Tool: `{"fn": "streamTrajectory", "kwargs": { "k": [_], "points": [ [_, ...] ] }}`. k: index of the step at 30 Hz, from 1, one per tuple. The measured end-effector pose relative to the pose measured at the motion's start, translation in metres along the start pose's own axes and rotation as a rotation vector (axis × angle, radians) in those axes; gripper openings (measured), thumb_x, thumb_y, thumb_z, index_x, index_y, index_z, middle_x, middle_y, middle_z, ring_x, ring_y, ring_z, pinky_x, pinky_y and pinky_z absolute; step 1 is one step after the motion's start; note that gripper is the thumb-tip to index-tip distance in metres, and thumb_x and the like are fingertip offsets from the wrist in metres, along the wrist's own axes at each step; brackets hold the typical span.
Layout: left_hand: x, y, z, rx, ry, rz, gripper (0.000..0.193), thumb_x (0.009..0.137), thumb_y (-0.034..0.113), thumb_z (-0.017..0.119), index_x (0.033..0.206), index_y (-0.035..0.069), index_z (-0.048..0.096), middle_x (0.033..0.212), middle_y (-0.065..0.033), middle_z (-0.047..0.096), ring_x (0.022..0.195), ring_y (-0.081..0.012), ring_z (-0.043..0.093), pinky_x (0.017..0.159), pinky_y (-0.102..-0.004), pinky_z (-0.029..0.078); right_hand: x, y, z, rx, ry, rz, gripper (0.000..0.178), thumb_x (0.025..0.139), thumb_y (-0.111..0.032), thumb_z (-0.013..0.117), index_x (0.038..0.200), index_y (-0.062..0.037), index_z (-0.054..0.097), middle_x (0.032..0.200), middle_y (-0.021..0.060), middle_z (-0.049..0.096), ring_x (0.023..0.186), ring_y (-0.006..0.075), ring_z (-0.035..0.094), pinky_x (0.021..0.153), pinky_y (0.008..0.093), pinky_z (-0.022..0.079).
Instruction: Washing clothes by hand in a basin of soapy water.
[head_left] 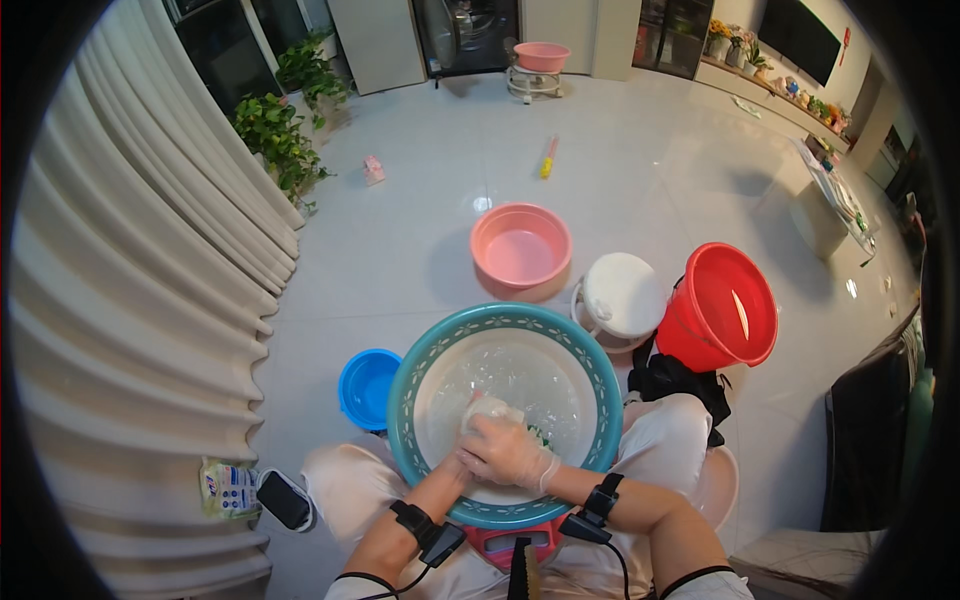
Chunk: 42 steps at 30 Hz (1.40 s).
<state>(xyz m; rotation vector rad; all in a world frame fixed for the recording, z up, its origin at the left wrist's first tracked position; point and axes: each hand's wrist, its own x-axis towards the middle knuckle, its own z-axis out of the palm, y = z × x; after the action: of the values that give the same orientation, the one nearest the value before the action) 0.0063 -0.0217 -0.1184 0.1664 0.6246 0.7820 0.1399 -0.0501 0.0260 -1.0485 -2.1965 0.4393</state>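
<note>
Printing in blue marks a green-and-white soft packet point(229, 489) lying beside the pale curtain point(150, 300), its lettering too small to make out from here; no other label or sign reads clearly.

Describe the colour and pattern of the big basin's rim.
The big basin's rim is teal with pale petal-like motifs, best seen in the head view.

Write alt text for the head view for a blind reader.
Two hands, the right in a clear glove, meet over a teal basin of water; whether they hold anything is unclear. On the pale floor are a blue basin at left, a pink basin ahead and a red bucket at right.
</note>
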Motion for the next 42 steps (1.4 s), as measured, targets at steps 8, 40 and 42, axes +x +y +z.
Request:
{"fn": "streamTrajectory", "kwargs": {
  "k": [8,40,42],
  "points": [
    [0.008,0.010,0.036,0.491,0.425,0.235,0.032,0.090,0.035,0.055,0.100,0.006,0.060,0.097,-0.0104,0.062,0.084,-0.0259,0.061,0.076,-0.0364,0.050,0.007,0.071,0.015,-0.140,0.068,0.400,0.017,0.084,-0.024,0.058,0.079,-0.0085,0.063,0.080,0.0160,0.059,0.068,0.0365,0.062,0.063,0.0457,0.051],
    [0.011,-0.002,0.059,0.110,0.378,0.160,0.042,0.094,0.038,0.048,0.110,0.001,0.059,0.098,-0.0089,0.063,0.092,-0.0204,0.061,0.080,-0.0342,0.050,0.012,0.061,0.001,-0.062,0.088,0.374,0.022,0.082,-0.025,0.061,0.077,-0.0045,0.066,0.080,0.0204,0.064,0.069,0.0387,0.062,0.065,0.0443,0.050],
    [-0.001,0.006,0.079,0.385,0.338,0.035,0.039,0.095,0.033,0.047,0.112,0.000,0.058,0.097,-0.0094,0.064,0.092,-0.0210,0.062,0.079,-0.0330,0.050,0.012,0.080,0.001,-0.034,0.101,0.501,0.024,0.083,-0.026,0.059,0.076,-0.0037,0.067,0.076,0.0219,0.063,0.070,0.0389,0.062,0.066,0.0458,0.050]
  ]
}}
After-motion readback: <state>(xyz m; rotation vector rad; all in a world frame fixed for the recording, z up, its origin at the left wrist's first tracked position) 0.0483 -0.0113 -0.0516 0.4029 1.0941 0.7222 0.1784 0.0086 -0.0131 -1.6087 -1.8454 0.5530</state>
